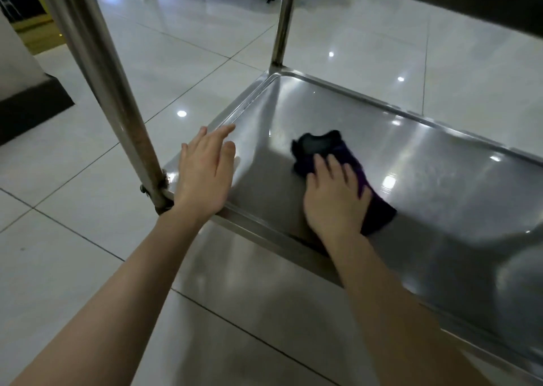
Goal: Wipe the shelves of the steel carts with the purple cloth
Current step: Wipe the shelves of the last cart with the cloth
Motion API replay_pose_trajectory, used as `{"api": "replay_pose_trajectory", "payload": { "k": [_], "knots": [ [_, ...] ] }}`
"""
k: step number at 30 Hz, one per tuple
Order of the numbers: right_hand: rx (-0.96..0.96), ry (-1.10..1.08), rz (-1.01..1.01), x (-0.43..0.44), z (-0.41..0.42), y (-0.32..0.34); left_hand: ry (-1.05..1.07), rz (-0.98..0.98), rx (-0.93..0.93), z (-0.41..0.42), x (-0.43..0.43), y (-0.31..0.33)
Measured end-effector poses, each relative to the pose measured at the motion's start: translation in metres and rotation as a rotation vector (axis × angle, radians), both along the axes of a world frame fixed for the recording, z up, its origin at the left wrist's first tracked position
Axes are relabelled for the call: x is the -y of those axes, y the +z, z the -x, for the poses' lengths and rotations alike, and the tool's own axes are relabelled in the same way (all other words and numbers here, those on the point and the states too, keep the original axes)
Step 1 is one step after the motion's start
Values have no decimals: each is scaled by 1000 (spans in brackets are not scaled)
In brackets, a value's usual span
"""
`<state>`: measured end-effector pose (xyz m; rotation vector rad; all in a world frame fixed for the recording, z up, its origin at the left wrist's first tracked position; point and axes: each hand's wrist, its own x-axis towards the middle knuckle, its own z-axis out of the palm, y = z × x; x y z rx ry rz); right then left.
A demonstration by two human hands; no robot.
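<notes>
Two hands work over the lower shelf of the steel cart, and only one has anything under it. The right hand lies palm down on the purple cloth. Its fingers are spread and nearly straight, pressing the cloth flat against the steel rather than curling round it. The left hand is empty, with fingers extended and slightly fanned. It sits over the shelf's left end, just beside the near corner post; whether it touches the metal cannot be told.

The cloth is bunched into a long wad. Its long axis runs diagonally from the far left, where a dark end sticks out beyond the fingertips, to the near right, where the other end shows past the heel of the palm. It sits in the left part of the shelf, closer to the near rim than to the far one.

Most of the bare steel stretches away to the right of the cloth, so the next stroke probably sweeps that way. That would carry the wad roughly broadside for a wide pass, with the right hand alone placed to drive it.
</notes>
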<state>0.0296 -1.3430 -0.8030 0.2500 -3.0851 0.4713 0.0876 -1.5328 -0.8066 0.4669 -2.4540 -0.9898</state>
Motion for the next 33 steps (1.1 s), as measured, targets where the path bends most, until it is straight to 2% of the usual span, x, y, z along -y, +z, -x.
{"api": "replay_pose_trajectory", "payload": {
  "k": [3,4,7,10,14,16,18,24,27,30,33],
  "knots": [
    [-42,410,21,76,-34,-5,-3,-196,-68,-2,7,5],
    [-21,521,31,89,-45,-5,18,-194,-61,-3,10,3],
    [-36,636,99,68,-63,-5,69,58,22,-4,10,-2],
    [-63,437,90,-20,-60,-8,30,105,18,-3,0,3],
    [38,-173,-30,-163,-60,-3,-68,301,50,-2,-3,-2],
    [78,-373,-49,-184,-65,3,-94,254,80,0,-7,-4],
    [78,-357,-54,-164,-62,0,-108,241,63,7,-19,-1],
    [-31,257,59,-25,-44,-9,-213,175,-81,31,-64,11],
    [-63,371,78,-19,-29,-11,-209,183,-70,30,-65,4],
    [-133,216,-43,-80,-3,-11,-236,251,-22,25,-65,0],
    [-23,-220,-29,-184,20,1,-275,285,10,22,-67,2]
  ]
}}
